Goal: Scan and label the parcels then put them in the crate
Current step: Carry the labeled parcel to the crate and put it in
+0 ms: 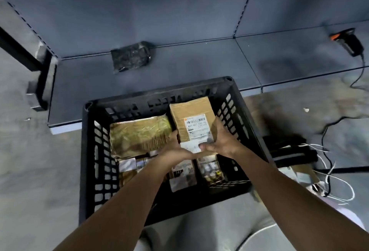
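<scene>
Holding a brown cardboard parcel (192, 119) over the black plastic crate (89, 151), both hands grip its near end. The left hand (175, 150) wraps the left side and bottom edge. The right hand (221, 141) clamps the right side, with its thumb pressed on a white label (190, 148) at the near end of the parcel. A second white label with a barcode (196, 125) sits on top of the parcel, higher up. The hands are close together, nearly touching, both closed on the parcel.

The parcel is inside the crate walls, at the far right part. I cannot tell if it rests on something or is still up in the air.

More parcels lie in the crate. A shiny yellow-brown wrapped parcel (139, 135) lies just to the left of the held one. Smaller packs with white labels (182, 175) lie below the hands, near the front wall of the crate.

Behind the crate is a low grey shelf (199, 59). A dark plastic-wrapped parcel (130, 56) lies on it, well apart from the crate. A black and orange barcode scanner (348, 41) lies on the shelf at the far right, and its black cable (359, 75) runs down to the floor. White and black wires (335, 182) lie on the grey floor to the right of the crate.
</scene>
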